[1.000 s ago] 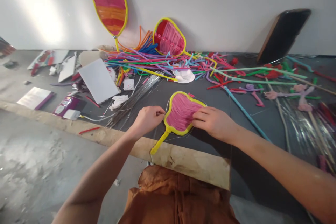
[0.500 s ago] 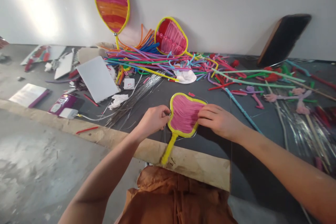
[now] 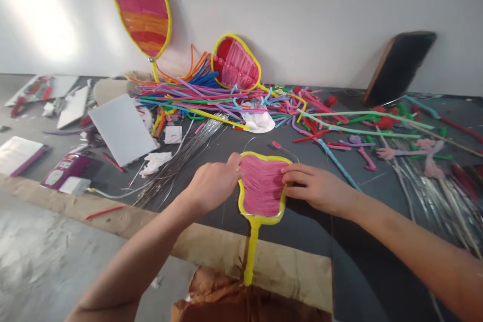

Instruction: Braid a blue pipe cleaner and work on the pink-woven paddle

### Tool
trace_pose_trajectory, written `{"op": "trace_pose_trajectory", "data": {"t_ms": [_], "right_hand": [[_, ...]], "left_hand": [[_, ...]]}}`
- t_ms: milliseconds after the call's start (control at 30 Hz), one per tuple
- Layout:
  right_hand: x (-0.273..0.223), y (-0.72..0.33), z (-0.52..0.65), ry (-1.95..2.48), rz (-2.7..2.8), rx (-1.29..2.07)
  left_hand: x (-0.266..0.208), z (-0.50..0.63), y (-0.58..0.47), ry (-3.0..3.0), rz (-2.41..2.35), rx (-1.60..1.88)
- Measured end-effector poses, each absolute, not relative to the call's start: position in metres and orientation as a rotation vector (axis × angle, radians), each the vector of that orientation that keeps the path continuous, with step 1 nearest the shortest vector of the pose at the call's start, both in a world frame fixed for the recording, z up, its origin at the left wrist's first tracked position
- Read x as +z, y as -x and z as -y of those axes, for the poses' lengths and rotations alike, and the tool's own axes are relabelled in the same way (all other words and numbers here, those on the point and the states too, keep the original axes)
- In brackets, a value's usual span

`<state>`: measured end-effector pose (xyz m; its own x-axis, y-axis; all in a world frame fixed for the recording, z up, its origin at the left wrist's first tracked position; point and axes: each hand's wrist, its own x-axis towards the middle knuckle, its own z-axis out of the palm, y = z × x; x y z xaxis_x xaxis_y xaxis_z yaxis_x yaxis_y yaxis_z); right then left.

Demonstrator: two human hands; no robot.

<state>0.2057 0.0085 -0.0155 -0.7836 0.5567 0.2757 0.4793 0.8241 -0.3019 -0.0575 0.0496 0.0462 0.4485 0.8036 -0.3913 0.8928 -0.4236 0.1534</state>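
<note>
A small hand fan [image 3: 263, 188] with a pink pipe-cleaner face, a yellow rim and a yellow handle is held between my hands, its handle pointing toward me over the table's front edge. My left hand [image 3: 217, 183] pinches the fan's upper left rim with thumb and fingers. On the right rim rest the fingers of my right hand [image 3: 315, 186], closed around the edge; its thumb is hidden. A thin wire curves beside the fan's top, near a small pink scrap [image 3: 277, 145].
Behind lies a heap of coloured pipe cleaners [image 3: 211, 98]. Two more fans, one striped [image 3: 142, 12] and one pink-red [image 3: 236, 63], lean at the wall. A dark phone [image 3: 400, 68] leans at right. A white card [image 3: 123, 128] and a purple device [image 3: 66, 171] lie left.
The fan has come closer to me and turned so its handle points more straight down. Both hands stay on its rim; the left has shifted higher along it. The camera view has shifted slightly.
</note>
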Motion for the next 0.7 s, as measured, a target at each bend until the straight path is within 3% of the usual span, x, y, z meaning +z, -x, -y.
{"op": "trace_pose_trajectory", "data": {"t_ms": [167,333,500,700], "right_hand": [[-0.008,-0.208,-0.012,0.890,2.396,0.561],[-0.009,-0.212,-0.037,1.461,1.938,0.529],[-0.018,-0.202,-0.072,1.530,2.194,0.238],[-0.010,-0.183,-0.080,1.614,2.341,0.440]], "left_hand": [[0.049,-0.061,0.054,-2.349,-1.430,-0.428],[0.037,-0.044,0.064,-2.372,-1.430,-0.370],[0.022,-0.027,0.073,-2.403,-1.416,-0.180],[0.019,-0.024,0.076,-2.359,-1.430,-0.099]]}}
